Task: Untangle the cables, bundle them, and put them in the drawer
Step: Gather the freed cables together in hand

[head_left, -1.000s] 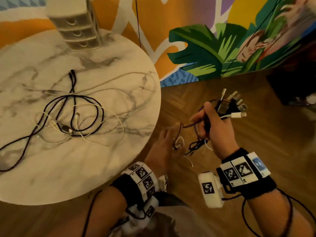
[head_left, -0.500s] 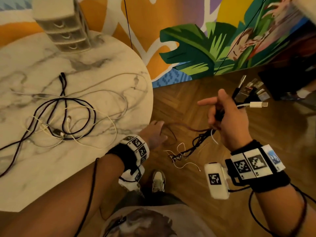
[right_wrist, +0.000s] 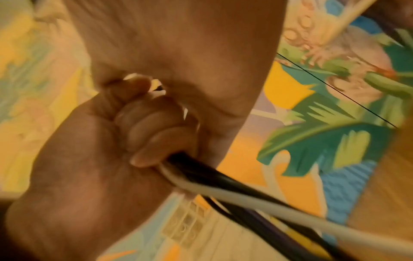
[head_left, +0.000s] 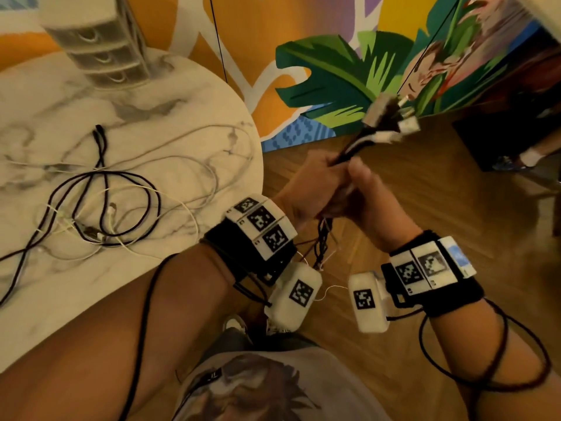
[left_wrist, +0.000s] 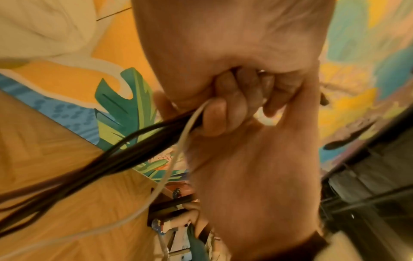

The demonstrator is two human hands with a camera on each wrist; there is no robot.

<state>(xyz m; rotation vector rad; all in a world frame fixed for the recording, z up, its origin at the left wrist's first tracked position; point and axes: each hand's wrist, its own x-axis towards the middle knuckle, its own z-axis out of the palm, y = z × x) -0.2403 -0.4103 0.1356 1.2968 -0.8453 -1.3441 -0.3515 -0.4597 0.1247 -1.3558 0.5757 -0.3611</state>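
My left hand [head_left: 306, 186] and right hand [head_left: 367, 196] are pressed together off the table's right edge, both curled round one cable bundle [head_left: 353, 145] of dark and white leads. Its plugs [head_left: 391, 117] fan out up and to the right, and the loose ends [head_left: 321, 244] hang below the hands. In the left wrist view, fingers [left_wrist: 223, 113] curl round dark leads [left_wrist: 111, 159] and a white lead [left_wrist: 174, 159]. In the right wrist view, fingers [right_wrist: 154, 134] clamp black and white leads [right_wrist: 223, 183]. More tangled cables [head_left: 106, 202] lie on the marble table [head_left: 76, 299]. The drawer unit [head_left: 97, 47] stands at its back.
The round table's edge [head_left: 258, 165] curves just left of my hands. Wood floor [head_left: 425, 192] lies beneath them, and a painted wall [head_left: 334, 71] is behind. A dark box [head_left: 501, 135] sits on the floor at the right. My shoe [head_left: 233, 323] shows below.
My left hand has come up from the dangling ends near the floor and now grips the bundle beside my right hand. The right forefinger has curled in, and the plugs have risen.
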